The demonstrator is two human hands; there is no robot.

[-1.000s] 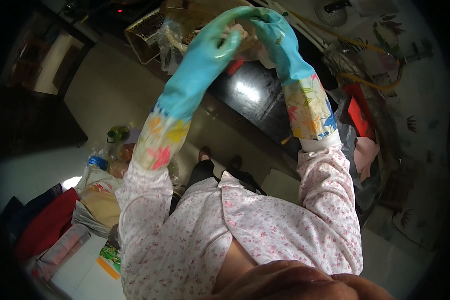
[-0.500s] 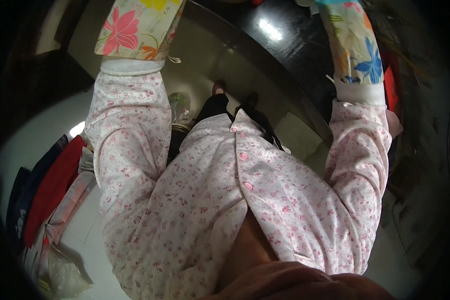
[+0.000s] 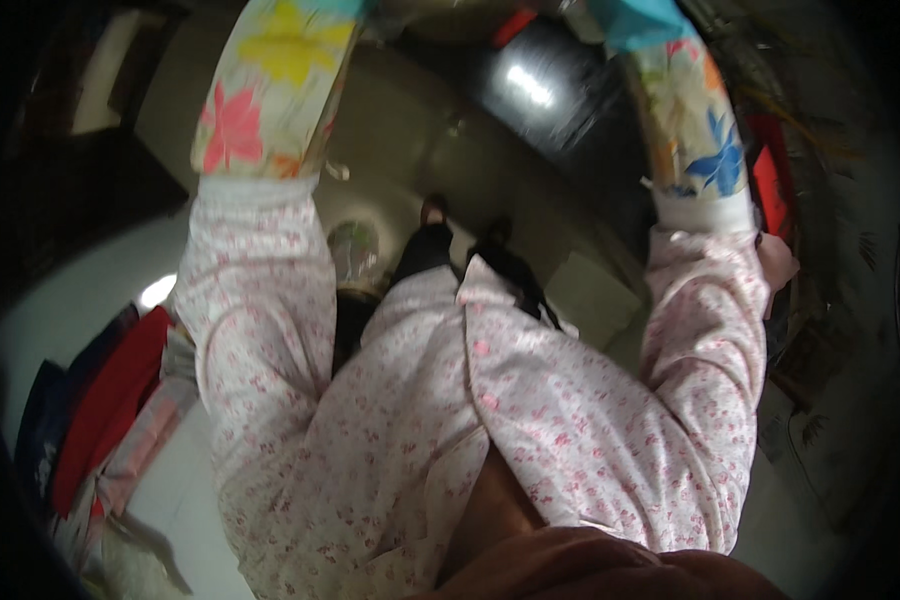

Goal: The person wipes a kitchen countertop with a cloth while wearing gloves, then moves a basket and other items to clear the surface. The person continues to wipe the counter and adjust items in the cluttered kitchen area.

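Note:
My two arms reach up to the top edge of the head view in pink-flowered sleeves. Over the left forearm is a floral glove sleeve [image 3: 270, 95] with yellow and pink flowers; its blue part is cut off by the edge, and my left hand lies beyond it. A matching floral sleeve [image 3: 695, 130] with a blue flower covers the right forearm. It ends in blue glove material [image 3: 638, 22], where the fingers of my right hand are not visible. Between the arms is a dark glossy surface [image 3: 560, 125], nearest to my right hand. What either hand holds does not show.
A small red thing [image 3: 513, 27] is at the far side of the glossy surface. Low on the left are red cloth [image 3: 115, 405] and dark cloth, with a clear plastic bag [image 3: 135, 565] nearby. A see-through round thing [image 3: 355, 248] stands by my legs. More red material [image 3: 770, 185] is at right.
Both forearms appear lower in the picture, so more of the floral sleeves and blue glove material shows. The right forearm has shifted slightly inward. The picture is more blurred.

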